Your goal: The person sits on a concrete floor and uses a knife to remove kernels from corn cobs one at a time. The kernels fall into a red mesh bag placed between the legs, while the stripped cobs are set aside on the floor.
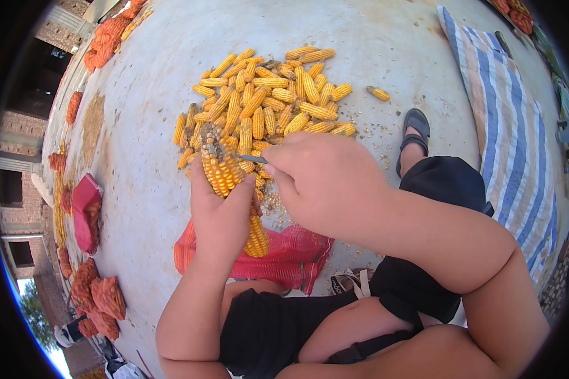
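My left hand [223,215] grips a yellow ear of corn [220,173], its discoloured, shrivelled end pointing up and away from me. More yellow kernels [256,239] show below that hand; I cannot tell whether they belong to the same ear. In my right hand [332,175] is a thin metal pick-like tool [251,158], its handle hidden by the fingers. The tool's tip meets the ear just below the discoloured end. Beyond both hands lies a heap of husked corn ears [265,99] on the concrete floor.
A red mesh sack [284,256] lies between my legs. Loose kernels [277,208] are scattered around the heap, and one ear [378,93] lies apart. A striped tarp [498,118] is at right. Filled orange mesh sacks [106,40] and a dark red sack [86,213] line the left.
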Available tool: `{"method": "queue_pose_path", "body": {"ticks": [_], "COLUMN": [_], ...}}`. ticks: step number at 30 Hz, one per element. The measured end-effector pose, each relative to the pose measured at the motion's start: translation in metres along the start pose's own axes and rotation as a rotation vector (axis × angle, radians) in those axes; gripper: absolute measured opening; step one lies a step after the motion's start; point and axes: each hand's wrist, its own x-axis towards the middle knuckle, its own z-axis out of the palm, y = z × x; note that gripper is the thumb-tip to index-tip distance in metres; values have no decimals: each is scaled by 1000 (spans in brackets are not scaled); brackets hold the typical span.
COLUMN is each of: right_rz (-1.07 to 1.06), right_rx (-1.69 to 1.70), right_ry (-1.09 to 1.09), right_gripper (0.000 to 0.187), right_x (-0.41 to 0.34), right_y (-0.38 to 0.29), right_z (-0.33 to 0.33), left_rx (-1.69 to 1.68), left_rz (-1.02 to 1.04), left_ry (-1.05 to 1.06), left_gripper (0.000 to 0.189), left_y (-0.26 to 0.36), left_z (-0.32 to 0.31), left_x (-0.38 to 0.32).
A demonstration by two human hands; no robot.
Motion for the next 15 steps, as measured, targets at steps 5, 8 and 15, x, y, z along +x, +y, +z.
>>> {"method": "queue_pose_path", "body": {"ticks": [5, 8, 15], "right_rz": [-23, 90, 118], "right_rx": [54, 147, 204], "right_ry": [-53, -61, 42], "right_gripper": [18, 22, 22], "right_x": [-4, -5, -7], "right_y": [6, 1, -6], "right_z": [3, 5, 20], "left_rx": [-41, -181, -273], "left_rz": [-98, -144, -2], "left_ry": [-116, -119, 108], "left_gripper": [58, 60, 47], "left_y": [6, 10, -9], "left_z": [-1, 7, 35], "left_x": [-6, -5, -14]}}
